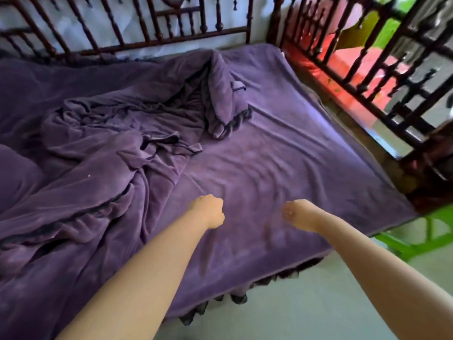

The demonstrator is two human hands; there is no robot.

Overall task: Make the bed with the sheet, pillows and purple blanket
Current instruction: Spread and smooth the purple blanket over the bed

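A purple sheet (282, 148) lies spread over the right half of the bed, with shallow creases. Both of my arms reach out over its near part. My left hand (209, 212) and my right hand (299, 214) are closed into fists, low over the sheet and about a forearm's width apart. No fabric shows inside either fist. A crumpled purple blanket (110, 148) is heaped on the left half. A purple pillow with a ruffled edge (224, 101) leans up at the heap's far end. Another purple pillow (17, 177) shows at the far left edge.
Dark turned-wood rails (171, 33) run along the far side of the bed, and a similar railing (367, 77) runs along the right. A green plastic chair (416, 239) stands by the near right corner. Pale floor (306, 303) lies below the ruffled bed edge.
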